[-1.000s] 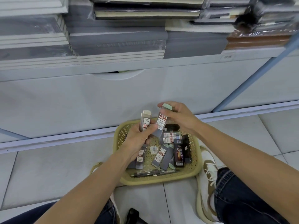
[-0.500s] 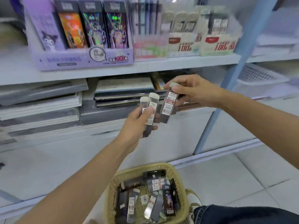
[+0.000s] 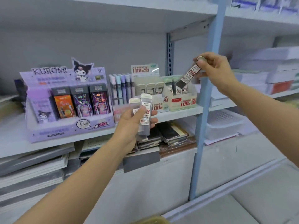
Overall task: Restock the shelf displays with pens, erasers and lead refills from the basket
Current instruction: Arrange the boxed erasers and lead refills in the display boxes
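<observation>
**Lead refills in hand at the shelf display**

Right hand (image 3: 216,70): raised in front of the blue upright post (image 3: 202,126). Its fingers (image 3: 208,58) pinch the capped top end of one lead refill case (image 3: 188,76). The case is tilted, its lower end pointing down and left. That end hangs just above the pale green display box (image 3: 182,102) on the middle shelf (image 3: 176,114); whether it touches the box's contents cannot be told.

Left hand (image 3: 132,123): held lower, in front of the shelf edge. Its fingers are curled round a pair of refill cases (image 3: 145,113), which stand roughly upright with the thumb pressed across their labels.

On the same shelf, from the left: a purple Kuromi display (image 3: 64,102) and a row of pastel pens (image 3: 121,88), with more refill boxes beside the green one. Wrapped notebooks (image 3: 173,135) are stacked on the shelf below.

Basket (image 3: 152,220): only its woven rim shows at the bottom edge, well apart from both hands.
</observation>
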Motion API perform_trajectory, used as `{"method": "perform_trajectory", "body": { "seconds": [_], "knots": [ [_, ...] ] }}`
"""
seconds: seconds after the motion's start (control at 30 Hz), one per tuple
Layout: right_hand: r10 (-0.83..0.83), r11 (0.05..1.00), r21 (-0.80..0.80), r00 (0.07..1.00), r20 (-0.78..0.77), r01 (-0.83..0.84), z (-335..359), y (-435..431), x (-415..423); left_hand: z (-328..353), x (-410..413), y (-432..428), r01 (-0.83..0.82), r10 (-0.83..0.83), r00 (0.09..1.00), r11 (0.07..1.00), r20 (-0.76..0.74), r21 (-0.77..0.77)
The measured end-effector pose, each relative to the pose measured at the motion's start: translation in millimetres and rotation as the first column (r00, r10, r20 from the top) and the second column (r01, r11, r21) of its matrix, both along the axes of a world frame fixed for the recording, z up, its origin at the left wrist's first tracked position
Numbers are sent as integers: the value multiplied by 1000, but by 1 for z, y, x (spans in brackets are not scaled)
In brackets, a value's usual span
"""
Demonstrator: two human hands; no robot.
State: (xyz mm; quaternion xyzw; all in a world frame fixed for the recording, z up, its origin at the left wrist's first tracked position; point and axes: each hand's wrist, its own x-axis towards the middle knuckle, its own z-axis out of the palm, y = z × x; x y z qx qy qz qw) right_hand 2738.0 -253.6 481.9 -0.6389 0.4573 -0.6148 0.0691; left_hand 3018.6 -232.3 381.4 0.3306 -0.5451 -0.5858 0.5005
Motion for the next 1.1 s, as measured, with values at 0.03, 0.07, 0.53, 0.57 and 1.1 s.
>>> {"method": "perform_trajectory", "body": {
  "seconds": [0.03, 0.07, 0.53, 0.57, 1.1],
  "knots": [
    [-29, 1000, -5, 999, -26, 29, 4, -5, -3, 2, 0, -2, -9, 9, 1000, 1000, 11, 8],
    [-52, 999, 1, 997, -59, 53, 6, -9, -6, 4, -1, -4, -15, 14, 1000, 1000, 17, 14],
    [-119, 964, 151, 860, -496, 220, 12, -44, -20, 19, -19, -29, 50, -50, 997, 999, -54, -6],
    [-132, 963, 141, 857, -498, 230, 12, -45, -21, 19, -19, -30, 48, -48, 997, 999, -52, -1],
    [-125, 992, -7, 952, -278, 128, -25, -28, 31, 13, -12, -22, 192, -180, 972, 979, 154, -66]
  ]
}}
